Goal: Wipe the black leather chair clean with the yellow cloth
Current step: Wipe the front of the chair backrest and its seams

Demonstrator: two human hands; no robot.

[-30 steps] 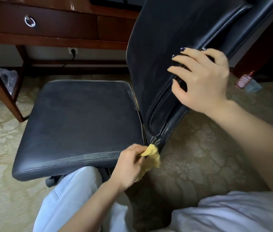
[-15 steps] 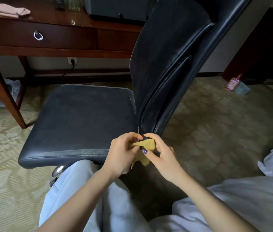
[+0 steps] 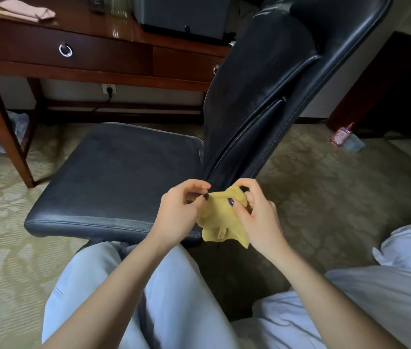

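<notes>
Left hand (image 3: 178,215) and right hand (image 3: 256,214) are both pinching a crumpled yellow cloth (image 3: 220,220) between them, fingers closed on it | cloth is hanging just near of the black chair (image 3: 123,172), at the seat's near right corner below the backrest | a tabletop (image 3: 78,23) is standing far left.

Patterned carpet (image 3: 325,187) carries black leather chair (image 3: 123,172), wooden desk (image 3: 10,137); pink bottle (image 3: 341,135) lies at right.

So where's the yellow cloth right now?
The yellow cloth is low in the head view, held between the left hand and right hand, just off the chair seat's near right corner.
</notes>
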